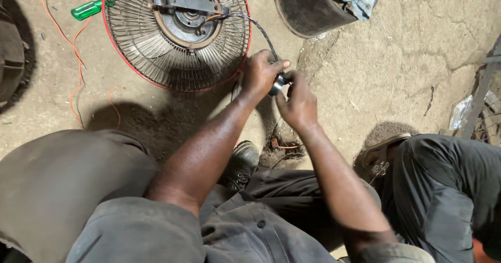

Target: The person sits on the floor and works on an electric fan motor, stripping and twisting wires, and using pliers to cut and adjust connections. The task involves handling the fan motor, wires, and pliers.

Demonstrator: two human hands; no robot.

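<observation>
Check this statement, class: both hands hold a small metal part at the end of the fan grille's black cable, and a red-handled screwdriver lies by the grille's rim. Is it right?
One detail is wrong: the screwdriver has a green handle, not red, as the head view shows. Both hands, left and right, do hold the metal part on the cable from the grille.

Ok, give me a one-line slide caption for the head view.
Left hand and right hand grip a small dark roll on the black cable from a fan grille lying on the ground.

One possible package is noted, a crumpled clear plastic wrapper (460, 112) lying on the ground at the right edge beside a metal frame (482, 93), its contents not discernible; no labels, signs or screens are observed anywhere in the view.
</observation>
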